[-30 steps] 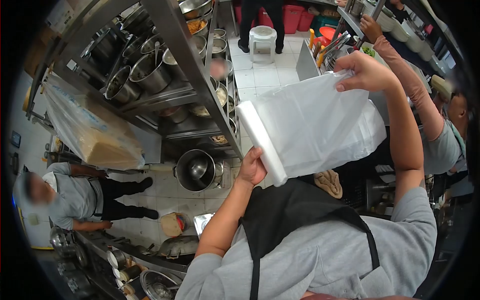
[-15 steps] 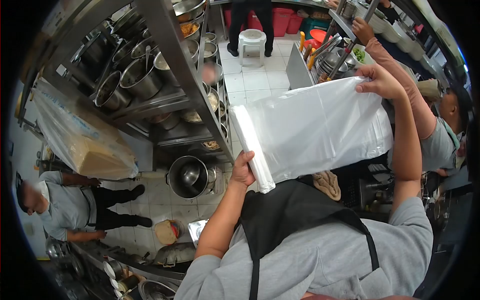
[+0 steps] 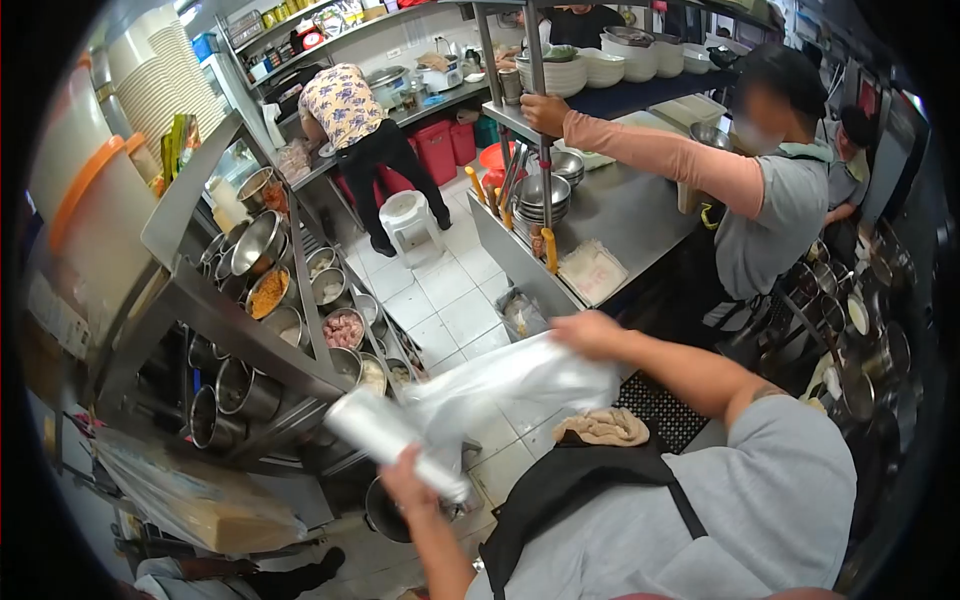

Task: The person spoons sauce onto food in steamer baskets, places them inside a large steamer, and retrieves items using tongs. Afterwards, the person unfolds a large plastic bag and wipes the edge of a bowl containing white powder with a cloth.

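Head view — plastic roll (image 3: 392, 440), left hand (image 3: 408, 482)

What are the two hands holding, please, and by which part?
The left hand grips the white roll toward its lower end; the right hand holds the far end of the plastic sheet.

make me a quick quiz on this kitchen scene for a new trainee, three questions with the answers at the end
1. Multiple choice: what does the left hand grip?
a) a ladle
b) a roll of plastic
c) a steel bowl

2. True or false: the white stool stands on the tiled floor.

3. Fill in the colour: the co-worker's sleeve, on the arm reaching to the shelf post, is ____.

Key: 1 b; 2 true; 3 pink
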Demonstrator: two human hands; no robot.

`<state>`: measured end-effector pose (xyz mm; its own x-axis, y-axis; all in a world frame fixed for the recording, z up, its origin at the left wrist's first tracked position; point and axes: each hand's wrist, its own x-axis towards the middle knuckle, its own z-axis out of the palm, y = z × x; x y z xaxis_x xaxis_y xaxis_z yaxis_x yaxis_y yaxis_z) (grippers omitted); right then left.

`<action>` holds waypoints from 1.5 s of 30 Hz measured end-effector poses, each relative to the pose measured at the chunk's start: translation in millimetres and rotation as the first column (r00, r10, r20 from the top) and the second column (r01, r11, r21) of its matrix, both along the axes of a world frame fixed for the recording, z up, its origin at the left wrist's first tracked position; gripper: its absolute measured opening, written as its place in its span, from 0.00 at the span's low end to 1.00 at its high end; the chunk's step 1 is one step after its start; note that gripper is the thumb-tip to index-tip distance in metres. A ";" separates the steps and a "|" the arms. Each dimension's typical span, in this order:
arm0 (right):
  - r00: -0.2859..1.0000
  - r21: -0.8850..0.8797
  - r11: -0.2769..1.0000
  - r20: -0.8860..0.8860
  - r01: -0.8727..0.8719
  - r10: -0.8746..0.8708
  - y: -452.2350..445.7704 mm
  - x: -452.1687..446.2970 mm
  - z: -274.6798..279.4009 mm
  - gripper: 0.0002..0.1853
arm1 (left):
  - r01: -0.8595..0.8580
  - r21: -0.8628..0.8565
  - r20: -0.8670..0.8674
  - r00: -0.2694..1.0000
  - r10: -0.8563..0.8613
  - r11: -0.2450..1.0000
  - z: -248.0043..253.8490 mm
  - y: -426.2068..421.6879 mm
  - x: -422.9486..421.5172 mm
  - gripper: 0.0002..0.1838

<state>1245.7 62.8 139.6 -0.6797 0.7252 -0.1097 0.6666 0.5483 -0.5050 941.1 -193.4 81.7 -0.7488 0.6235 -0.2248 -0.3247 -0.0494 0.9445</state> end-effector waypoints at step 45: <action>0.811 -0.076 0.808 0.015 0.584 -0.585 -75.8 111.9 -300.2 0.17 | -0.509 -0.490 -0.868 0.209 -0.451 0.707 526.1 -84.9 -409.8 0.37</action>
<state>1357.6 -13.0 -160.6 -0.1311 0.9759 -0.1743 0.8444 0.0177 -0.5354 531.3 -278.2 607.8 -0.6618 0.6563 0.3625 0.7458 0.6257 0.2288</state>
